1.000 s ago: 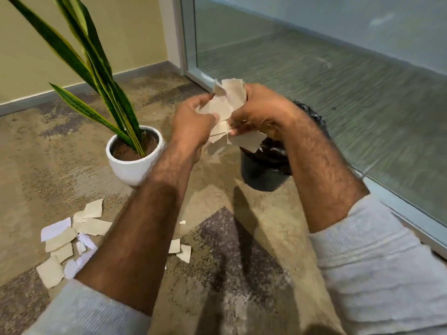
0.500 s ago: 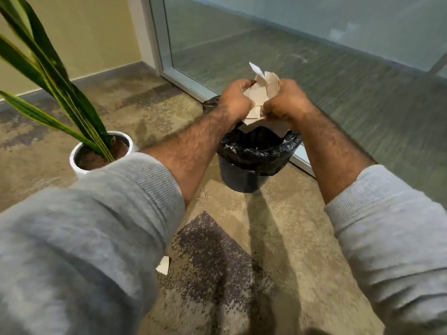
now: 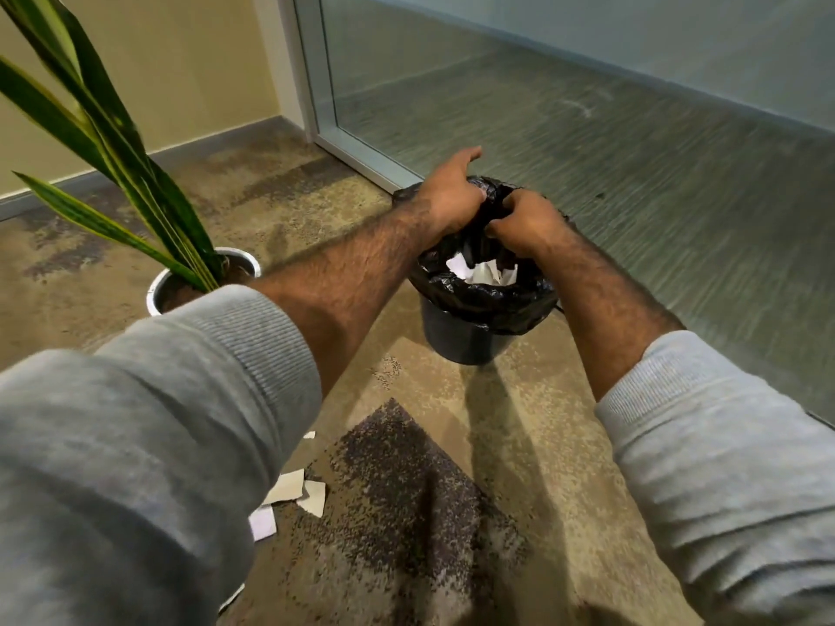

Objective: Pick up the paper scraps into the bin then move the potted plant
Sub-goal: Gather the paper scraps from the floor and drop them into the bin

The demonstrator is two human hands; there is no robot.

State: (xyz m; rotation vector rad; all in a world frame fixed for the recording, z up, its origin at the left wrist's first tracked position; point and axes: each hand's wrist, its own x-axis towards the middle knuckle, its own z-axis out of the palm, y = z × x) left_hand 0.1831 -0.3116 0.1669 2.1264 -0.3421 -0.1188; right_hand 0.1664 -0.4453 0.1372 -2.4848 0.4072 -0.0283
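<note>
A black bin (image 3: pixel 470 341) with a black liner stands on the floor by the glass wall. White and tan paper scraps (image 3: pixel 481 273) lie inside it. Both my hands hover over its opening and hold no paper. My left hand (image 3: pixel 452 196) points its fingers down into the bin, thumb stretched out. Beside it, my right hand (image 3: pixel 526 223) has its fingers loosely bent downward. More paper scraps (image 3: pixel 289 487) lie on the floor under my left sleeve, partly hidden by it. The potted plant (image 3: pixel 156 291), long green leaves in a white pot, stands left of the bin.
A glass wall with a metal frame (image 3: pixel 316 106) runs behind the bin and along the right. A beige wall with a grey skirting board (image 3: pixel 217 142) closes the far left. The floor is mottled carpet with a dark patch (image 3: pixel 406 490) in front of me.
My hands came down from above the bin to its rim and let go of the bundle of scraps, which now lies inside the bin.
</note>
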